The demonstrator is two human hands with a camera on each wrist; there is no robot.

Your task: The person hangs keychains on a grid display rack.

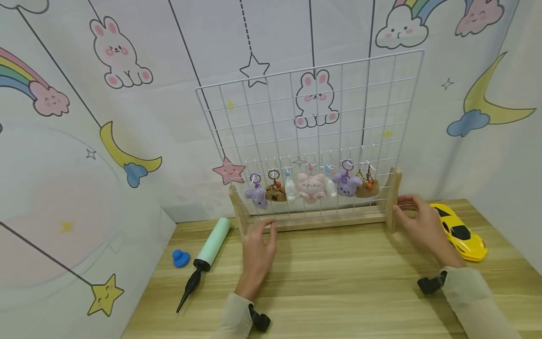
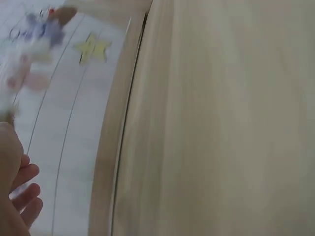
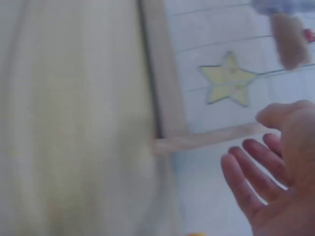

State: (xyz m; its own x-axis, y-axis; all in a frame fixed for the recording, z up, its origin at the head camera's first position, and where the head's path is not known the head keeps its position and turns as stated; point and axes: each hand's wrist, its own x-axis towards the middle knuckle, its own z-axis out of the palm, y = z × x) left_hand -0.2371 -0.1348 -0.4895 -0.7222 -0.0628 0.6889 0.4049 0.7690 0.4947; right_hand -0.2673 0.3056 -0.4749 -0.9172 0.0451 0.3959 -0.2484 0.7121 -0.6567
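Note:
A white wire grid (image 1: 311, 69) stands upright in a wooden stand with a base rail (image 1: 330, 221) and two side posts. Along its lower part hang several plush keychains: a pink one (image 1: 311, 187) in the middle, purple ones (image 1: 347, 184) and brown ones (image 1: 276, 193) to the sides. My left hand (image 1: 259, 247) is at the front of the rail near its left end, fingers loosely bent with nothing between them. Beside the right post (image 1: 394, 197) is my right hand (image 1: 421, 223), thumb and fingers apart. Whether its fingertips touch the post is unclear.
To the left on the wooden table lie a mint-green hand pump (image 1: 215, 242) with a black nozzle and a small blue object (image 1: 180, 258). A yellow toy car (image 1: 463, 235) is just right of my right hand. A cartoon-printed cloth (image 1: 182, 141) hangs behind.

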